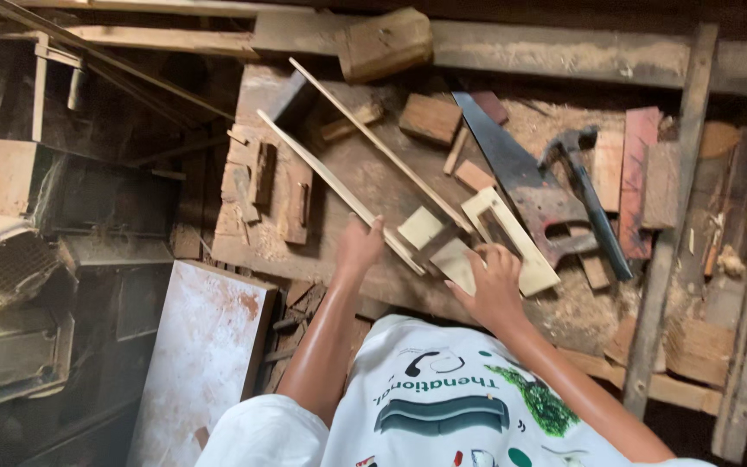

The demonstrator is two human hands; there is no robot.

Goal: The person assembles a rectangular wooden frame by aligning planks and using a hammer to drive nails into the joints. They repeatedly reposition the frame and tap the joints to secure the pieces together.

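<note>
My left hand (360, 246) grips the near end of a long thin wooden strip (330, 177) that lies slanted across the workbench (252, 246). A second thin strip (373, 138) runs parallel just beyond it. Short pale wooden blocks (421, 227) sit between the near ends of the two strips. My right hand (494, 277) curls over a flat pale wooden piece (458, 262) at that joint. A pale rectangular wooden frame (512, 238) lies right beside that hand.
A hand saw (516, 169) and a claw hammer (585, 190) lie to the right on sawdust. Scattered wood offcuts (430, 117), reddish boards (637, 173) and a chunky wooden block (386, 43) surround them. A whitish panel (205, 355) leans below the bench at left.
</note>
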